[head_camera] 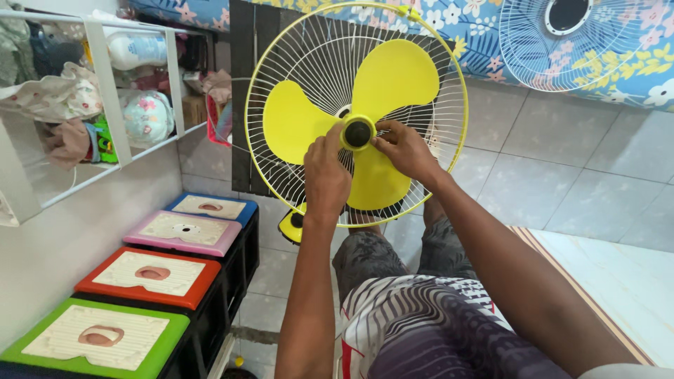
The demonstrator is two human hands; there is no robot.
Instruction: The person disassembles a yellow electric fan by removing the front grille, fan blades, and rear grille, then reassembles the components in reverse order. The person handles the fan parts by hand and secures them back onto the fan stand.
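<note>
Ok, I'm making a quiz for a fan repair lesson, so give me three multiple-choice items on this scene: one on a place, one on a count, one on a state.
1. Where do both hands meet?
A. at the black hub cap
B. on the grille rim
C. on the stools

2. How many yellow blades are there?
A. two
B. three
C. five

3. What state is the fan's front in?
A. guard on
B. guard off, blades bare
C. blades removed

Answers:
1 A: the left hand and right hand close their fingers around the black hub cap.
2 B: three yellow blades spread from the hub.
3 B: nothing covers the blades; only the rear grille sits behind them, and a separate white guard leans apart.
</note>
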